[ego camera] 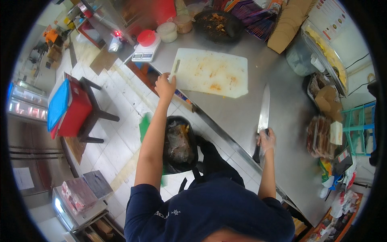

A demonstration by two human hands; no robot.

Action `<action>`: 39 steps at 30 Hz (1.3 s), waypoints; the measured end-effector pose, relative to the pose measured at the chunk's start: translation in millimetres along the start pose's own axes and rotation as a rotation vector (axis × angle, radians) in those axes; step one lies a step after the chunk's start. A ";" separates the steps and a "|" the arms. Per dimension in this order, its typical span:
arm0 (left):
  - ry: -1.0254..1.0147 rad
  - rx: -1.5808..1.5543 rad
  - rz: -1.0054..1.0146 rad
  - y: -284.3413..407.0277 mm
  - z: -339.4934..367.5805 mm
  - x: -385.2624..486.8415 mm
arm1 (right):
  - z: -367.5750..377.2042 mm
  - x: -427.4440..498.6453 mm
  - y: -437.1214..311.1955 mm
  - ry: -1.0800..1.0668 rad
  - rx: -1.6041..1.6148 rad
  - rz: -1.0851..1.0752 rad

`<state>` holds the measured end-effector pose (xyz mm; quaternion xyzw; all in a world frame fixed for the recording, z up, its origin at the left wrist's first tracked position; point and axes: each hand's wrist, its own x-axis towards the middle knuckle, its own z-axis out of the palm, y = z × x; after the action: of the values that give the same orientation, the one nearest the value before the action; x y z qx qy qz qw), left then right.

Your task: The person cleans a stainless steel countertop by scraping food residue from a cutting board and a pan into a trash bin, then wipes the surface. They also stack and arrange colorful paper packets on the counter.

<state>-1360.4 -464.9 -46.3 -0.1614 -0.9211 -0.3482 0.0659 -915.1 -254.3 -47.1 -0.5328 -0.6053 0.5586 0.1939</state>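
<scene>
My bare left hand [166,86] is at the near left corner of a white plastic cutting board [223,65], its thumb on the board's edge beside the handle slot. Orange-brown stains and crumbs mark the board, which lies on a stainless steel counter [217,112]. In a clear plastic glove, my right hand [267,141] grips the black handle of a large kitchen knife [264,109] near the counter's front edge. The blade points away from me, along the steel top. My fingers partly hide the handle.
Beyond the board stand a kitchen scale [147,50] with a red-lidded tub [146,38], and a dark round pan [208,36] with food scraps. Stacked cardboard boxes [282,30] line the back. Below the counter edge, a black waste bin [167,163] holds plastic rubbish.
</scene>
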 end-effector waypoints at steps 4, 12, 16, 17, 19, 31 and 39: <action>-0.089 0.090 -0.039 2.7 12.4 31.1 | 1.7 -1.9 -6.3 -0.009 0.056 0.007; -0.274 0.137 0.074 3.5 35.6 87.8 | 11.1 4.9 -13.5 0.056 0.062 0.087; -0.223 0.248 0.190 0.5 50.3 94.0 | 14.9 7.1 -19.6 0.041 0.070 0.075; -0.257 0.229 0.171 0.0 49.9 95.6 | 14.9 6.8 -21.6 0.035 0.048 0.062; -0.366 0.223 0.118 0.9 39.7 100.7 | 13.3 5.2 -26.7 0.030 -0.010 0.049; -0.745 -0.981 -0.219 128.8 -130.7 43.8 | 20.6 -86.4 -176.1 -0.208 -0.315 -0.306; -0.592 -1.096 -0.113 198.7 -156.1 -11.7 | 23.4 -154.1 -258.8 -0.442 -0.717 -0.483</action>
<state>-1279.8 -431.1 191.1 -0.2125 -0.5948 -0.7137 -0.3030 -990.4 -348.4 229.9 -0.2789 -0.8928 0.3536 -0.0113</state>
